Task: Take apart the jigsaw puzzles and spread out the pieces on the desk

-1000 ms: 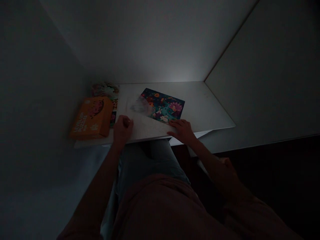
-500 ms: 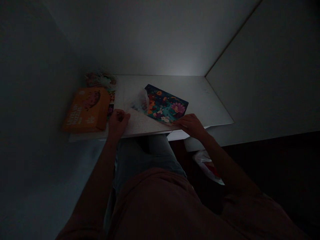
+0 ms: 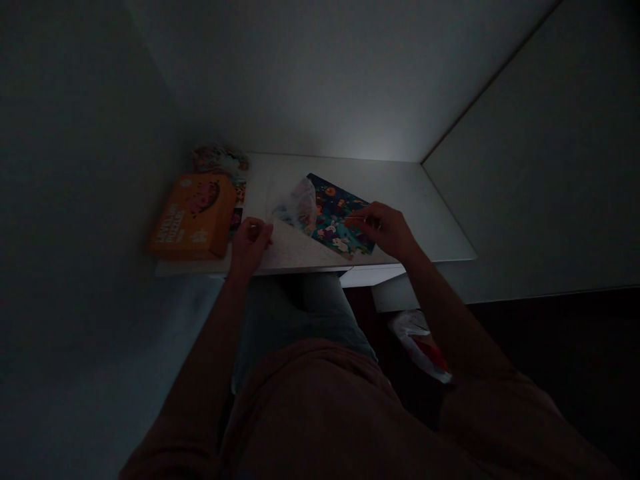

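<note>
On a white desk (image 3: 440,233), 1 clear plastic sleeve (image 3: 299,208) is peeled partway off 1 colourful puzzle board (image 3: 345,220), its left part covered and its right part bare. The left hand (image 3: 251,248) has its fingers curled together on the sleeve. The right hand (image 3: 385,230) pinches its fingers together over the board, any hold too dim to tell. 1 orange box (image 3: 193,217) lies to the left.

the left hand (image 3: 251,245) lies curled and loose, while the right hand (image 3: 387,230) stretches forward, fingers drawn together.
</note>
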`<action>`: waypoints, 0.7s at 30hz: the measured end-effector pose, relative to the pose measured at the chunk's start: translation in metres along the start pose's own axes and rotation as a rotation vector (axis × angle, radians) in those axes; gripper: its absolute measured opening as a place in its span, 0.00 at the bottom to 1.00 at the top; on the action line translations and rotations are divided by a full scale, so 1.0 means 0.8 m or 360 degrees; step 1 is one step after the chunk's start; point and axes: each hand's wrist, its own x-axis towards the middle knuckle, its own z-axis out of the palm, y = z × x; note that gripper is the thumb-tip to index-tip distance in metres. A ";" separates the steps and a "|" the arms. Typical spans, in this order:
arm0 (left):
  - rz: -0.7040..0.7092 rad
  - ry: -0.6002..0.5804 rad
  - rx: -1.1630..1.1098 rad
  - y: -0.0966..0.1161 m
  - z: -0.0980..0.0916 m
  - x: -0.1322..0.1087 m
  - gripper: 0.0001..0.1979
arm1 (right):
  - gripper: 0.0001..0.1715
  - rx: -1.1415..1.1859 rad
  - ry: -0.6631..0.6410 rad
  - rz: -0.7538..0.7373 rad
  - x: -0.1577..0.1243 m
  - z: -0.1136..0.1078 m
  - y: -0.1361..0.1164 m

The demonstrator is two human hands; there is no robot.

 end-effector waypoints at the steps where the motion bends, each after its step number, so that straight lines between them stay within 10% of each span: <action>1: 0.0000 -0.0004 -0.0027 0.001 0.001 0.000 0.24 | 0.18 0.0040 -0.0024 -0.0010 0.007 0.016 -0.014; 7: -0.0057 0.0007 -0.0209 0.001 -0.003 0.002 0.31 | 0.23 0.0215 -0.0234 -0.0204 0.055 0.116 -0.085; 11: -0.0063 0.0093 -0.0304 -0.004 -0.008 0.006 0.35 | 0.20 0.0106 -0.0145 -0.0250 0.049 0.113 -0.088; 15: -0.0067 0.0132 -0.0372 -0.010 -0.009 0.008 0.38 | 0.16 -0.0172 0.0006 -0.0036 0.002 0.064 -0.028; 21: -0.0070 0.0139 -0.0431 -0.012 -0.009 0.012 0.39 | 0.39 -0.0306 0.0034 0.0417 -0.071 0.000 0.111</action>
